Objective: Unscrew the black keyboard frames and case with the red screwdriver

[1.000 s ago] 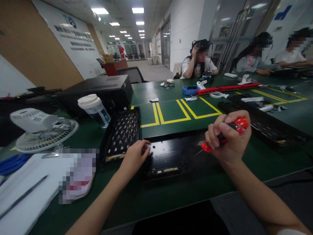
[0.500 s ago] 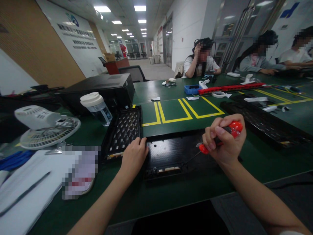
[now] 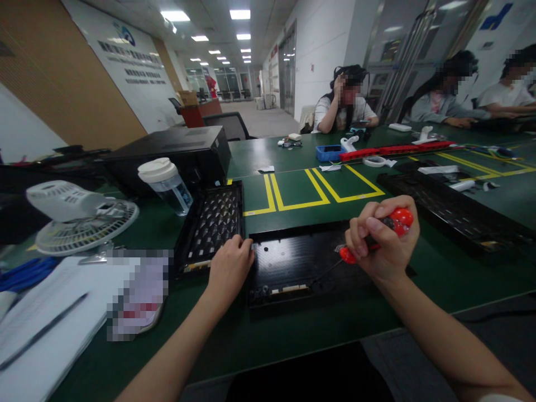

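Touching the left edge of the black panel [image 3: 288, 258] with left grip [image 3: 231, 266], can't tell if pinching; over its right half, clamping screwdriver [image 3: 402, 215] in right grip [image 3: 386, 243], seemingly mid-screwing, next calling for steady turning, braced panel.

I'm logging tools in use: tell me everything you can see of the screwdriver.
The screwdriver has a bulbous red-and-black handle, apparently plastic, and a thin dark shaft. The right hand's grip wraps the handle's middle, leaving red at both ends. It slants down leftward over the black panel; tip contact is unclear.
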`<move>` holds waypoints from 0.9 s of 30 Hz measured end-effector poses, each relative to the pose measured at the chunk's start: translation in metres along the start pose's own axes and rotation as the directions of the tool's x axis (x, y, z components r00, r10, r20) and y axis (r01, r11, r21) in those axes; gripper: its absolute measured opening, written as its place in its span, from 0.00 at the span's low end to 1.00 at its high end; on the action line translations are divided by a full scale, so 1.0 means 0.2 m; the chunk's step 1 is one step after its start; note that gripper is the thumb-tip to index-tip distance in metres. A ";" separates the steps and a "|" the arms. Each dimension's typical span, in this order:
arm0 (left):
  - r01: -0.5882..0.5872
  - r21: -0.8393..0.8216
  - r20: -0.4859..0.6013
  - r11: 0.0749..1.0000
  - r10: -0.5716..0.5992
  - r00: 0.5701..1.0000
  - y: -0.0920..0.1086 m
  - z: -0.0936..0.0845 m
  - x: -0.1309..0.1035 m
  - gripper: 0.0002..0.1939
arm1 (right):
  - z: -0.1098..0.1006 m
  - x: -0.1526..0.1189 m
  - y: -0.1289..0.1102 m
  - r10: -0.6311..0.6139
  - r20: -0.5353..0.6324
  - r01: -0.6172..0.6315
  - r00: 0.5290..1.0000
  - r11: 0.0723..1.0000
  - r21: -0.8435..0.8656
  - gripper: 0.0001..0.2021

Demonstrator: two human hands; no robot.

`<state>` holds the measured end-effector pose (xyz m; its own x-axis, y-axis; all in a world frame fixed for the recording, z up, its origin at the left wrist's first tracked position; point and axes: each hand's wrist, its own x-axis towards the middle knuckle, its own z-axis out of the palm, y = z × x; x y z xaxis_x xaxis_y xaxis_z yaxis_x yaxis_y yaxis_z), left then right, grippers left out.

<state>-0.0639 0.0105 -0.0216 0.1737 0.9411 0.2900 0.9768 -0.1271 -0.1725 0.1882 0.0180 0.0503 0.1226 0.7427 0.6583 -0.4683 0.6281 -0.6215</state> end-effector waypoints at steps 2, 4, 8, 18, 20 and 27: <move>-0.002 -0.005 -0.003 1.000 0.002 1.000 0.00 0.00 0.00 0.15 | 0.00 0.00 0.00 -0.005 0.011 0.005 1.000 1.000 0.007 0.09; -0.006 -0.013 -0.004 1.000 0.006 1.000 0.00 0.01 0.00 0.14 | 0.00 0.00 0.00 -0.008 0.020 0.008 1.000 1.000 0.017 0.09; -0.005 -0.019 -0.001 1.000 0.005 1.000 0.00 0.00 0.00 0.14 | 0.01 0.00 0.00 -0.011 0.012 0.010 1.000 0.999 0.031 0.08; 0.004 -0.007 -0.018 1.000 -0.004 1.000 0.00 0.02 0.00 0.12 | 0.01 -0.01 0.00 0.005 0.027 -0.006 1.000 0.998 0.054 0.09; 0.000 -0.005 -0.027 1.000 0.000 1.000 0.00 0.02 0.00 0.11 | 0.01 -0.01 0.00 0.013 0.033 -0.014 0.999 0.998 0.057 0.09; -0.007 -0.009 -0.039 1.000 0.007 0.999 -0.01 0.03 0.00 0.11 | 0.02 -0.02 0.00 0.016 0.036 -0.017 0.999 0.999 0.041 0.08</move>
<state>-0.0659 0.0124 -0.0265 0.1853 0.9274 0.3250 0.9766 -0.1369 -0.1660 0.1842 0.0144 0.0483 0.0835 0.7438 0.6632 -0.5057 0.6051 -0.6149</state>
